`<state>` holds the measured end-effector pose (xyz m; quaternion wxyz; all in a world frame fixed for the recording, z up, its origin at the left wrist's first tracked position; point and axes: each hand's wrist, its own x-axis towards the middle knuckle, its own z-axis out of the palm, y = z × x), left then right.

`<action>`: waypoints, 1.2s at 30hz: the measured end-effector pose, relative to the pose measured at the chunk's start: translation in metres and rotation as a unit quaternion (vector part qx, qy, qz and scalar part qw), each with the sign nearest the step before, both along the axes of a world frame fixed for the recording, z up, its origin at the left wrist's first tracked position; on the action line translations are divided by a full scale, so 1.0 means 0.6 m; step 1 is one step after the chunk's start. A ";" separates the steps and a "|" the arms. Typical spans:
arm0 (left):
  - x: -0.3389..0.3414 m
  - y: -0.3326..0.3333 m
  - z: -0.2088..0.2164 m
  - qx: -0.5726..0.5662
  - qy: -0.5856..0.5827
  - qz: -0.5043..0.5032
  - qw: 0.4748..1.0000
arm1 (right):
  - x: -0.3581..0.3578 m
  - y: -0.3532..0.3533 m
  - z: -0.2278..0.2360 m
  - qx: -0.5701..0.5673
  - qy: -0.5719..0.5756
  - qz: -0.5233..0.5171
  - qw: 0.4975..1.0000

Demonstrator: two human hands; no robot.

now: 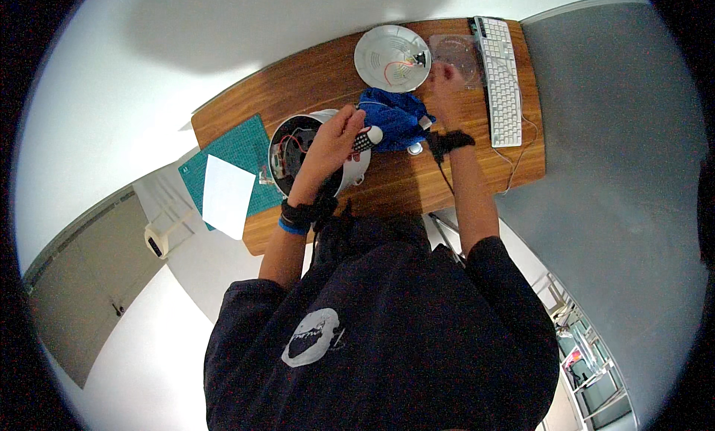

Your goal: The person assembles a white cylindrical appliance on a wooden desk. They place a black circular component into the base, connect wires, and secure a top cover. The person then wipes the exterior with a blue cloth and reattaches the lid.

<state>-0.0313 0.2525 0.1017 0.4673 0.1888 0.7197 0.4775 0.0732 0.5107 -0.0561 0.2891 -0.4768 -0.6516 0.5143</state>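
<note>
A white cylindrical housing [350, 176] lies on its side on the table, its open end facing left and showing a dark inside with red and pale wires [292, 144]. My left hand [333, 142] reaches over it with curled fingers; what they hold, if anything, is hidden. Right beside those fingers is a round white knob [375, 135] on a black dotted patch. A crumpled blue cloth [395, 118] lies between my hands. My right hand [445, 92], smeared by motion, is above the table near a clear plastic tray [460, 59] and a white round dish [383, 59].
Inside the dish sit a small black part [420, 59] and thin wires. A white keyboard [500, 81] with its cable stands at the right. A green cutting mat [249, 144] and a white sheet [227, 196] lie left. A small white disc [415, 149] rests below the cloth.
</note>
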 end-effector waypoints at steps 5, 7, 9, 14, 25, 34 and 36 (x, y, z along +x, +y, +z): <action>0.001 -0.032 0.025 -0.007 0.049 0.024 0.998 | 0.046 0.098 -0.065 -0.075 -0.140 0.005 0.987; -0.001 -0.047 0.029 -0.004 0.065 0.031 0.997 | 0.055 0.100 -0.075 0.036 -0.228 0.042 0.972; -0.006 -0.057 0.026 -0.005 0.045 0.040 0.998 | 0.070 0.106 -0.116 0.186 -0.278 0.052 0.941; -0.014 -0.100 0.004 0.033 0.132 0.027 0.990 | 0.089 0.091 -0.119 0.135 -0.251 -0.004 0.959; -0.002 -0.137 0.025 -0.005 0.051 0.049 0.997 | 0.136 0.012 -0.147 0.263 -0.177 0.253 0.914; -0.005 -0.140 0.019 -0.014 0.040 0.037 0.998 | 0.113 -0.030 -0.144 0.274 -0.217 0.284 0.893; -0.002 -0.135 0.018 -0.006 0.042 0.048 0.998 | 0.112 -0.035 -0.156 0.264 -0.198 0.256 0.909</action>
